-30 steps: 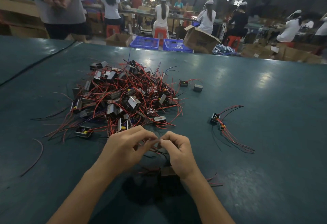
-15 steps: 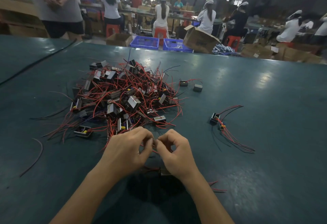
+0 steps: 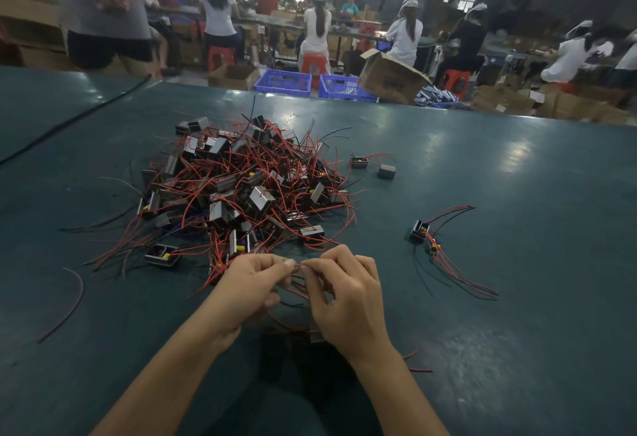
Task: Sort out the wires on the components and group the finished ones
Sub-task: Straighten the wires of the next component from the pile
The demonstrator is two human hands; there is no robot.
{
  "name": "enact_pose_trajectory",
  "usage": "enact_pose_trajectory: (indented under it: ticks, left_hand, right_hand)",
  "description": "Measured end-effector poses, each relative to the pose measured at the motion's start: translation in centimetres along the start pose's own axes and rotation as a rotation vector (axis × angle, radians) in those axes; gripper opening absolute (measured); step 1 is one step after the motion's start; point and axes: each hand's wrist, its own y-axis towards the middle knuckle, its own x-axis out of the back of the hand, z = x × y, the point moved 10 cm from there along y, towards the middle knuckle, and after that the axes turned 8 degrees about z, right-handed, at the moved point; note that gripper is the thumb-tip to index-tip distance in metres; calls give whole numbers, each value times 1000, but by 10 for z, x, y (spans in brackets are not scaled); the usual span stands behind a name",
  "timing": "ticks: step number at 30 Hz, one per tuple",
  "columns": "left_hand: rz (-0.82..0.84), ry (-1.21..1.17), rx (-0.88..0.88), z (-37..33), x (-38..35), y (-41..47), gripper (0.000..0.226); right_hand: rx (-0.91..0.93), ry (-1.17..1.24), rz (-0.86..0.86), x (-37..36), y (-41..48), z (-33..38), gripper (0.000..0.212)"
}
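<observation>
We pinch thin red wires [image 3: 312, 285] between both hands at six o'clock on the dark green worktop [image 3: 517, 297]. Left hand [image 3: 246, 289] and right hand [image 3: 348, 301] meet knuckles-up, fingers clamped on the strands. The tangled component pile [image 3: 241, 190] lies at twelve o'clock, two finished components [image 3: 422, 234] at two o'clock.

This is a factory assembly floor. A broad dark green worktable [image 3: 482, 177] carries a heap of small wired components [image 3: 241, 190] near its middle. Beyond the worktable's far edge, workers in white caps and shirts [image 3: 317, 27] sit on red stools [image 3: 312, 63] at long benches, with blue plastic crates [image 3: 284, 82] and open cardboard boxes [image 3: 391, 77] on the floor between.
</observation>
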Motion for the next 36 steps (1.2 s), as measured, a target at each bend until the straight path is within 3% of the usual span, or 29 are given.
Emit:
enact_pose_trajectory:
  ticks: [4,7,10,15,18,22,26,28,32,34,36]
  left_hand:
    - [-98,505,-436,-46,1,-14,6]
    - [-67,725,-688,-63,-8,-29,8]
    - [-49,857,-840,-71,-17,-41,23]
    - [-77,921,-949,-74,-24,-51,22]
    - [-128,933,-912,-72,-23,-49,23]
    - [-198,770,-702,-61,-9,-35,21]
    - [-221,452,-404,-38,4,-15,25]
    - [-209,174,-233,-18,10,-6,31]
    - [-112,-294,50,14,1,-1,29]
    - [-72,-283,22,8,-3,-2,29]
    - [-77,7,-185,-15,-1,-5,29]
  right_hand:
    - [-178,327,77,-9,1,-22,14]
    - [-290,626,141,-19,1,-32,16]
    - [-390,785,230,-31,-2,-37,17]
    - [-425,981,311,-40,-3,-32,21]
    - [-400,875,305,-38,-4,-33,16]
    - [-292,655,226,-27,-1,-32,11]
    - [-87,237,163,-16,0,-15,5]
    - [5,60,83,-8,0,-5,6]
    - [76,-78,4,-4,0,10,10]
    - [32,-32,2,-2,0,6,13]
    - [-60,95,24,-2,1,-6,15]
